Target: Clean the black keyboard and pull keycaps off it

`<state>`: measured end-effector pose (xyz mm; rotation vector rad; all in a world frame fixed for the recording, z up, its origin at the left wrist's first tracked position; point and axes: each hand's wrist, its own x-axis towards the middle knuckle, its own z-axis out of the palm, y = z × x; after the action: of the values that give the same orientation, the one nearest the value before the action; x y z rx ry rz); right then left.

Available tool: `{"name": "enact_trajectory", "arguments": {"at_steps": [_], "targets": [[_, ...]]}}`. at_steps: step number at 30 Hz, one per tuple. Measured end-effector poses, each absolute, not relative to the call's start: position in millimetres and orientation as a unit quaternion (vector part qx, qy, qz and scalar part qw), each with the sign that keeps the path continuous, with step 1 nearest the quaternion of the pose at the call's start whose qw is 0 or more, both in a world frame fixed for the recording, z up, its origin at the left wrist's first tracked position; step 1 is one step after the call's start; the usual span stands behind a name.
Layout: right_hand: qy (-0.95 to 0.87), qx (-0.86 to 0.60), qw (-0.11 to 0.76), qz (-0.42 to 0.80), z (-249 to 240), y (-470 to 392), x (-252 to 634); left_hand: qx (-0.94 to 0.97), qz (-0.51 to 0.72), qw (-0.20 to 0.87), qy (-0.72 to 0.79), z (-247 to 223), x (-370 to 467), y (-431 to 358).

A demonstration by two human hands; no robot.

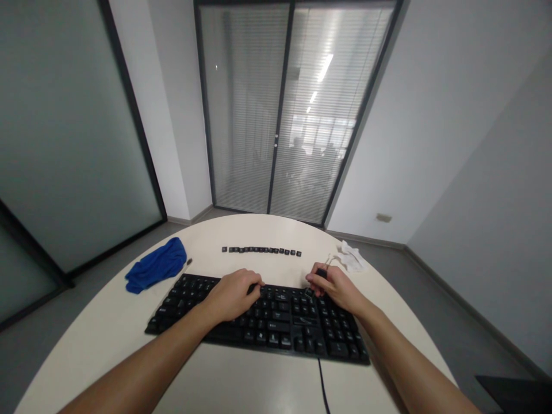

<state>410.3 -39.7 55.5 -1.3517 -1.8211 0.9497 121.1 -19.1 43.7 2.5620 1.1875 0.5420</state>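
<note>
A black keyboard (pixel 276 325) lies across the table in front of me. My left hand (pixel 235 293) rests on its far edge, the fingers curled over the top row and the thumb bent in on the near side. Above the keyboard's right part, my right hand (pixel 334 284) is closed around a keycap puller (pixel 321 272) with a black handle and thin wire loops. One wire end is close to the upper right keys; I cannot tell whether it grips a key. Beyond the keyboard, several small black keycaps (pixel 260 250) stand in a row.
A crumpled blue cloth (pixel 157 266) lies on the left of the round white table (pixel 259 382), with a small dark-tipped brush (pixel 188 262) beside it. White tissue (pixel 351 257) lies at the right. The keyboard cable (pixel 322 384) runs toward the near edge.
</note>
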Motion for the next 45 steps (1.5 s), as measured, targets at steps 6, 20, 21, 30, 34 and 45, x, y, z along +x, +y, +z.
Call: {"name": "enact_trajectory", "arguments": {"at_steps": [6,20,21,30,34,45], "targets": [[-0.726,-0.523,0.303,0.328,60.4,-43.7,408.2,0.884,0.181,0.134,0.41,46.4,121.6,-20.2],[-0.687,-0.531,0.338,0.362,49.1,-36.6,407.7,0.884,0.185,0.134,0.409,43.9,120.1,-18.8],[-0.693,-0.532,0.33,0.358,50.9,-37.7,408.4,0.884,0.185,0.133,0.409,43.7,120.0,-18.6],[-0.775,-0.509,0.248,0.282,80.7,-52.7,416.5,0.883,0.183,0.138,0.409,45.7,120.4,-18.9],[-0.792,-0.5,0.231,0.263,84.2,-55.4,413.7,0.882,0.187,0.136,0.411,44.1,119.7,-18.9],[-0.783,-0.506,0.234,0.277,72.4,-49.5,417.7,0.883,0.191,0.136,0.406,43.8,119.9,-18.6]]}}
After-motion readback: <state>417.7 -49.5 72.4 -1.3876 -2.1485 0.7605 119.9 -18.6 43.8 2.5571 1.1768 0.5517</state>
